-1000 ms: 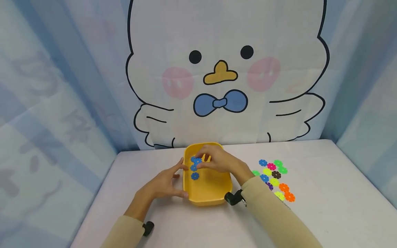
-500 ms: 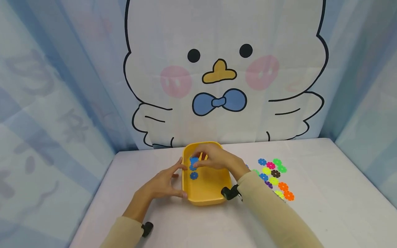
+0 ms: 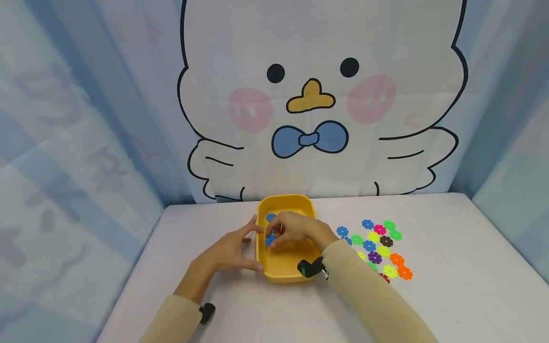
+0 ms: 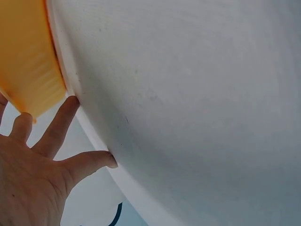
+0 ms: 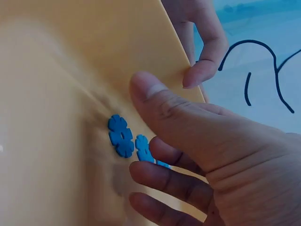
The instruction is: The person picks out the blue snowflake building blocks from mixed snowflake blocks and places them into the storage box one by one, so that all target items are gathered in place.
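The right hand (image 3: 293,226) is now lower inside the yellow tray (image 3: 280,270), in the centre of the frame; one second ago it was at the upper blue pieces. Its thumb and fingers are bent but apart, around the lower blue piece (image 3: 269,240). In the right wrist view I see nothing pinched between them; whether a fingertip touches this piece, I cannot tell. The upper blue piece (image 3: 270,216) lies free, near the upper left corner of the tray. As I judge, this means that the attention goes now to the nearer end of the blue row along the left wall. The left hand (image 3: 229,251) has its fingers spread, touching the tray's left side and gripping nothing. Since the right sleeve is shifted, more of the loose coloured pieces (image 3: 375,257) are visible on the table (image 3: 450,247), right of centre.
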`<action>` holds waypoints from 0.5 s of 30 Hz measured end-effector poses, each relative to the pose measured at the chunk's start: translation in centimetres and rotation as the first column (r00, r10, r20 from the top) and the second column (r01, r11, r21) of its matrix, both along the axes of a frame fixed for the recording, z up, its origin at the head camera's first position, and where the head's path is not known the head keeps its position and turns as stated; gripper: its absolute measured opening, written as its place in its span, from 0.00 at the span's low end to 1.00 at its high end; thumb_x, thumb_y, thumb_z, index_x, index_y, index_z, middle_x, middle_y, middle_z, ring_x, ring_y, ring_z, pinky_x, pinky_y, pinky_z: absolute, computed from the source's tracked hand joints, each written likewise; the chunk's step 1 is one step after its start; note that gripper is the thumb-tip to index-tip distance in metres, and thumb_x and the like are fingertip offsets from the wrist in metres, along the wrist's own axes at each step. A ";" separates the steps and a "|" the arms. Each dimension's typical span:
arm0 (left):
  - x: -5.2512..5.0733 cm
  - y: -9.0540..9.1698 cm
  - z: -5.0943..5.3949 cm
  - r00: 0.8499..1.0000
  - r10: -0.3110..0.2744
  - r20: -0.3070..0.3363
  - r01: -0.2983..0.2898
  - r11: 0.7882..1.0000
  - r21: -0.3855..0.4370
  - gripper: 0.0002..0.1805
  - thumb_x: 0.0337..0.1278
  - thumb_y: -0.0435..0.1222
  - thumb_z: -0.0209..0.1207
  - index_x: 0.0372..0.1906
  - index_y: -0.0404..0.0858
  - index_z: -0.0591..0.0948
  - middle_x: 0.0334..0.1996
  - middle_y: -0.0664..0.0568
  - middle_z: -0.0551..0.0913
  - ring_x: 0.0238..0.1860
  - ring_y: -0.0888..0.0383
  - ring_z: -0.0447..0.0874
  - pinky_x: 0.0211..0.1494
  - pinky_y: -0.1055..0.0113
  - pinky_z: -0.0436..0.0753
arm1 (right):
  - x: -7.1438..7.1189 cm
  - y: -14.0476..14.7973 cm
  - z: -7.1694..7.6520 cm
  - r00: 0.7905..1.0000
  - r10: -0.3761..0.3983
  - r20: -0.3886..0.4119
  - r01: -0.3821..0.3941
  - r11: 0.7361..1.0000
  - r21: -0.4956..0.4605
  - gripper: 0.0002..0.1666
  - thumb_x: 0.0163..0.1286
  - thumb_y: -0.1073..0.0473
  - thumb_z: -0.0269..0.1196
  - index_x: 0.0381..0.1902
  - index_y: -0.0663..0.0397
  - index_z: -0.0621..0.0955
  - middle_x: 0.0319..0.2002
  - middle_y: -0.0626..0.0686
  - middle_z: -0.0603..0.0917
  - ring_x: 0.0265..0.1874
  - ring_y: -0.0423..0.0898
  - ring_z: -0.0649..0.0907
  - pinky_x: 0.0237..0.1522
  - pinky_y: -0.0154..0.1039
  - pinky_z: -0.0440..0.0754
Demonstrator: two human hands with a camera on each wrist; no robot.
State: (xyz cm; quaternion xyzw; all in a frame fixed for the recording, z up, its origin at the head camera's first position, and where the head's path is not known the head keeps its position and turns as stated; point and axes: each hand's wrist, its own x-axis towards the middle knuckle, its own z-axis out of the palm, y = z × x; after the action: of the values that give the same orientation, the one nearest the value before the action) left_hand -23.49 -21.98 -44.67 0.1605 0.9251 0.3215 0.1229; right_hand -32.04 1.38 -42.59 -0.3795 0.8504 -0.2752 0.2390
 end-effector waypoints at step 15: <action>-0.1 0.1 0.1 1.000 0.007 -0.001 -0.007 1.000 -0.009 0.49 0.36 0.64 0.78 0.69 0.66 0.69 0.83 0.64 0.45 0.66 0.46 0.80 0.70 0.41 0.76 | 0.3 -0.2 -0.7 0.995 -0.006 0.097 0.000 0.999 0.055 0.14 0.62 0.51 0.76 0.47 0.40 0.90 0.25 0.46 0.79 0.28 0.41 0.77 0.31 0.30 0.73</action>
State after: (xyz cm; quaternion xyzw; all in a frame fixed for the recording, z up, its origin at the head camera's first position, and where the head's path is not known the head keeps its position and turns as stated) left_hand -23.55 -21.83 -44.59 0.1569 0.9272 0.3177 0.1218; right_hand -31.72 1.16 -43.28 -0.3576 0.8454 -0.2704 0.2902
